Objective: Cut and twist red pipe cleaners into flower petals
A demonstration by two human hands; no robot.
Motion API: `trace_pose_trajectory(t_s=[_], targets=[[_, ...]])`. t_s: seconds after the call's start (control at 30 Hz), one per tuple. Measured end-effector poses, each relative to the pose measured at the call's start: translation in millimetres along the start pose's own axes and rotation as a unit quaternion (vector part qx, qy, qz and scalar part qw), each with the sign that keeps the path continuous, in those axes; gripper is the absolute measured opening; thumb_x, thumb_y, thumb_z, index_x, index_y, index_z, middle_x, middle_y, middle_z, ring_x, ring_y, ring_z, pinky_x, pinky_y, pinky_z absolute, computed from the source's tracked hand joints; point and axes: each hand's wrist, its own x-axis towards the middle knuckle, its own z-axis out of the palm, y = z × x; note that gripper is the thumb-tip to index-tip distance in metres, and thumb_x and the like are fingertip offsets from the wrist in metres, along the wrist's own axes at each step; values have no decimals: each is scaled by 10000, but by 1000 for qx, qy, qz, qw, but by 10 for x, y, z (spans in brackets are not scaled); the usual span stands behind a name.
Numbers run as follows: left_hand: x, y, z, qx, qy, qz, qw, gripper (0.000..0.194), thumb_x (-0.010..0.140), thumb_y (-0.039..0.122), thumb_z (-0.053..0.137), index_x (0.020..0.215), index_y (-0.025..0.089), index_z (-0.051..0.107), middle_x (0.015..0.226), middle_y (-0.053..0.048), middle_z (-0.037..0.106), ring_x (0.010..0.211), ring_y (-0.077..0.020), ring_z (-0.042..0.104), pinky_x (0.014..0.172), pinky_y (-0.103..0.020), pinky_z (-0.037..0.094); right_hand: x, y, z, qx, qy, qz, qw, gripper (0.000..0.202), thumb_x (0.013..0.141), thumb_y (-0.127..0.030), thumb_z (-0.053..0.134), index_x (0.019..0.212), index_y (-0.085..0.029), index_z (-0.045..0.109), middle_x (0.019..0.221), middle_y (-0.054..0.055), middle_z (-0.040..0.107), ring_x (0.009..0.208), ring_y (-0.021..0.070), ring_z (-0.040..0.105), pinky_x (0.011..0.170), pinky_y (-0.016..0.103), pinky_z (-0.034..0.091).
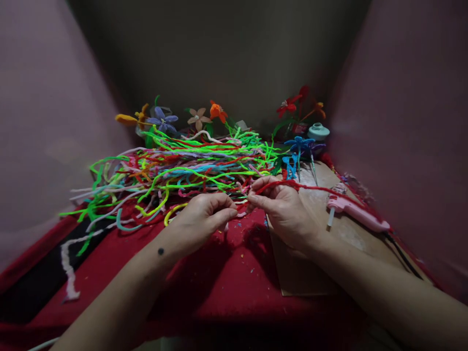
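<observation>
A red pipe cleaner (310, 187) is pinched between my two hands above the red cloth. My left hand (208, 212) grips its near end with thumb and forefinger. Close beside it, my right hand (280, 204) pinches the same pipe cleaner, whose long free part runs over the fingers and off to the right. Just behind my hands lies a large heap of pipe cleaners (197, 168) in green, red, white, blue and yellow. My fingers partly hide the bit of red between them.
At the right, a pink glue gun (361, 213) with a glue stick rests on a brown board (303, 273). Pipe-cleaner flowers, among them a purple flower (162, 119) and a blue flower (300, 144), stand behind the heap. A red cloth (219, 278) covers the table. Pink walls rise on both sides.
</observation>
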Motion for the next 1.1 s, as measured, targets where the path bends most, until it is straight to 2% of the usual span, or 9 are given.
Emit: trace_pose_trajectory(t_s=[0.1,0.2,0.33,0.5,0.73,0.93,1.1], targets=[[-53,23,-63,-22,-23,-28,999,195,786,311,512,706,141,565,559,54,469,472,-50,346,431,-168,257,23,-2,-2,-3,11,-19,1000,137,730,-167,665,813,-179,557,711,-26,608,582,102,579,609,272,477],[-96,20,-102,-57,-19,-55,997,177,770,313,525,711,148,555,504,68,423,418,-43,298,385,-168,200,42,-6,-12,-19,3,-18,1000,104,743,-177,653,816,-177,579,759,-14,613,604,98,572,614,265,467],[-110,-22,-104,-103,-15,-56,993,139,734,286,558,741,148,564,533,55,473,433,-47,341,395,-162,229,38,-11,-20,-32,1,-29,999,89,772,-192,635,851,-182,595,811,4,619,651,103,561,651,267,453],[-89,-48,-90,-144,-31,-59,987,139,720,266,580,764,135,569,567,39,527,455,-48,385,420,-161,258,47,4,-24,-28,12,-27,999,74,764,-185,641,824,-185,598,753,-6,613,618,104,555,623,262,446],[-74,-123,-88,-165,-34,-54,984,130,747,261,576,772,134,572,564,34,561,433,-46,406,415,-168,274,86,-3,-2,71,42,40,996,121,666,-170,715,725,-183,610,679,-37,571,558,83,531,580,245,450],[-80,-106,-1,-143,4,-48,989,162,767,295,574,730,137,575,533,37,555,414,-45,410,395,-161,277,-9,24,39,25,-33,129,991,154,679,-257,725,697,-144,622,621,-6,600,533,104,550,561,259,442],[-77,-85,83,-134,24,-18,990,173,770,303,570,693,148,565,525,46,523,444,-53,427,424,-160,311,-57,25,46,-15,-80,146,986,162,724,-282,681,677,-133,637,602,10,615,549,111,551,572,262,442]])
